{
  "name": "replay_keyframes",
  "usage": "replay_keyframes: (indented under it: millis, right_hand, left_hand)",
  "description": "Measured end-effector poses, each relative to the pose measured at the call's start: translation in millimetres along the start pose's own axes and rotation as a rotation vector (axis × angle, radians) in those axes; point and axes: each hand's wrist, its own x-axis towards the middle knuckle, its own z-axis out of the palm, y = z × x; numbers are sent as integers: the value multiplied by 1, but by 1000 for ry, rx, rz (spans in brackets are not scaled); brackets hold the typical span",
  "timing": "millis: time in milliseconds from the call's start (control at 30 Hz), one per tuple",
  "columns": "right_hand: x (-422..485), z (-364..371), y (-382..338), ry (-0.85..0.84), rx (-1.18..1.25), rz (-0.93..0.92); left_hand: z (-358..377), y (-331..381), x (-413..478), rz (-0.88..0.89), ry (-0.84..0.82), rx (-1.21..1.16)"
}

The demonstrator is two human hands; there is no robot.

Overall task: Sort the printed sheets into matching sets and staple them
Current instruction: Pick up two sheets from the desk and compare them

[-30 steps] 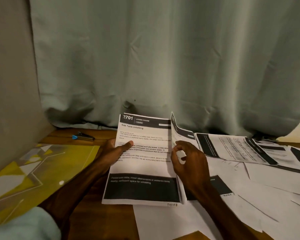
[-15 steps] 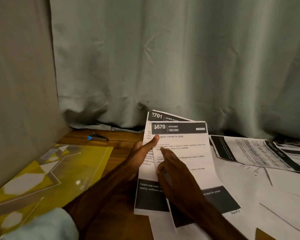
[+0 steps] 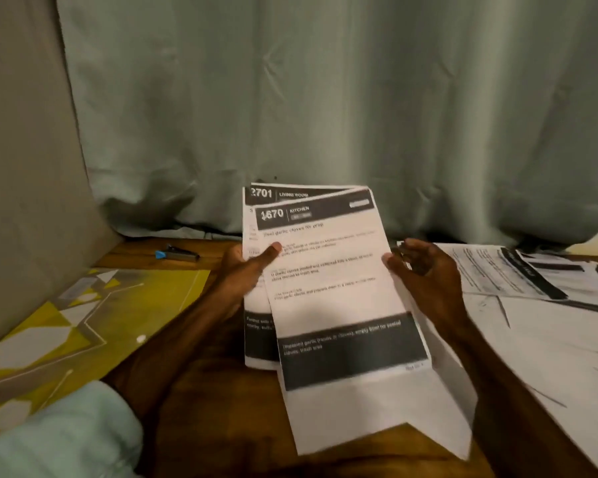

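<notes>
A sheet headed "1670 KITCHEN" (image 3: pixel 328 270) lies on top of a sheet headed "2701 LIVING ROOM" (image 3: pixel 256 198), both held up above the wooden table (image 3: pixel 221 391). My left hand (image 3: pixel 246 270) pinches their left edge, thumb on the front. At the right edge of the top sheet is my right hand (image 3: pixel 425 277), fingers loosely curled, thumb tip touching the paper. A stapler with a blue end (image 3: pixel 176 254) lies at the back left of the table.
More printed sheets (image 3: pixel 518 274) are spread over the right side of the table, and blank white sheets (image 3: pixel 549 357) lie in front of them. A yellow patterned mat (image 3: pixel 83 315) covers the left. A grey panel stands at left, a green curtain behind.
My right hand slid from the front of the 1670 sheet to its right edge. The 1670 sheet now sits squarer over the 2701 sheet, and the view has shifted.
</notes>
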Motion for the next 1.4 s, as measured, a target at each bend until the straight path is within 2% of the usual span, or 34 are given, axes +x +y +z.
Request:
replay_keyframes:
  millis: [67, 133, 300, 400, 600, 700, 1133, 1400]
  right_hand:
    - [1, -7, 2, -281, 155, 205]
    - [-2, -9, 4, -389, 181, 251]
    - [-1, -8, 8, -257, 282, 279]
    - [6, -11, 18, -159, 263, 275]
    - [26, -33, 38, 344, 309, 208]
    - [32, -44, 49, 459, 342, 216]
    - [28, -31, 47, 400, 254, 149]
    - [15, -21, 38, 255, 158, 73]
  left_hand:
    - [-3, 1, 1, -2, 9, -6]
    - [-4, 0, 1, -5, -8, -21]
    - [1, 0, -1, -67, -97, -127]
    - [4, -1, 0, -107, -161, -153]
    - [1, -2, 4, -66, -109, -137]
    - [-5, -2, 7, -59, -87, -140]
    - [-6, -4, 9, -39, -68, -119]
    - [-6, -4, 9, -8, -95, -86]
